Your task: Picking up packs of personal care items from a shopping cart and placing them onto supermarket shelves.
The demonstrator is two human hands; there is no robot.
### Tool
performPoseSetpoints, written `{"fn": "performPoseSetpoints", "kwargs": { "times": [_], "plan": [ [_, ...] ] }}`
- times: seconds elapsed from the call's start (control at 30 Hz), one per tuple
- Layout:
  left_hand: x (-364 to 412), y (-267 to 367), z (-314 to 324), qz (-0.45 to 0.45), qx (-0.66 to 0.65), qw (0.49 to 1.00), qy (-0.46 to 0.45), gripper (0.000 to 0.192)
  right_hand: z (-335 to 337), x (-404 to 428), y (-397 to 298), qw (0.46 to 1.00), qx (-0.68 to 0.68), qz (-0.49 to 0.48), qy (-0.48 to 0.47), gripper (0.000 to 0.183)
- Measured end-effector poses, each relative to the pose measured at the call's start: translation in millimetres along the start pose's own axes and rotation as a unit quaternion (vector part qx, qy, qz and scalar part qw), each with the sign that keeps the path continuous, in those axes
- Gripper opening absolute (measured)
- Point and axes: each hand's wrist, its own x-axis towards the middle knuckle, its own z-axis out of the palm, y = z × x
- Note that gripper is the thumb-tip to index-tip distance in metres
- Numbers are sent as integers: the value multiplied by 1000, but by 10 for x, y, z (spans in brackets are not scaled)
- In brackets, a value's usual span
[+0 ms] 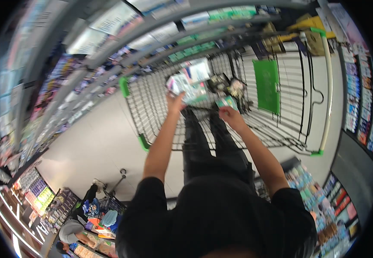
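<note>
A wire shopping cart (154,100) with green corners stands before me, and both of my hands reach over it. My left hand (175,102) grips a shiny, pale plastic package (180,84), blurred by motion. Just beyond that package is a white pack (199,70) with a coloured end. Between the fingers of my right hand (231,116) is a small green packet (227,102). A black package (218,82) and a cream-coloured item (236,88) sit in the cart past my right hand; their exact kind is unclear.
Stocked store shelves (109,53) run along the far and left sides. The cart's handle (328,80) and green panel (266,86) are to the right. Behind me at lower left, another person (72,231) bends beside a loaded cart (109,206). More shelves (356,93) line the right.
</note>
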Motion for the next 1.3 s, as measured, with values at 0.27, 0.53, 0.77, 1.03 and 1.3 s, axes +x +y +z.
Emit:
{"fn": "performPoseSetpoints", "kwargs": {
  "times": [0.27, 0.53, 0.77, 1.03, 1.3],
  "plan": [
    [-2109, 2183, 227, 341, -140, 915, -164, 86, -105, -110, -179, 996, 1, -79, -48, 29],
    [-2715, 4154, 496, 660, 76, 746, 51, 83, -331, -157, -309, 993, -41, -109, -17, 33],
    [-2504, 4913, 741, 616, 356, 663, 233, 87, -615, -291, -309, 992, -23, -123, 20, 31],
    [-2159, 5061, 641, 671, 337, 650, 116, 70, -772, -423, -139, 994, -61, -90, 22, 36],
    [-2003, 5032, 656, 663, 343, 661, 75, 72, -824, -538, 87, 994, -22, -97, 37, 31]
  ]
}}
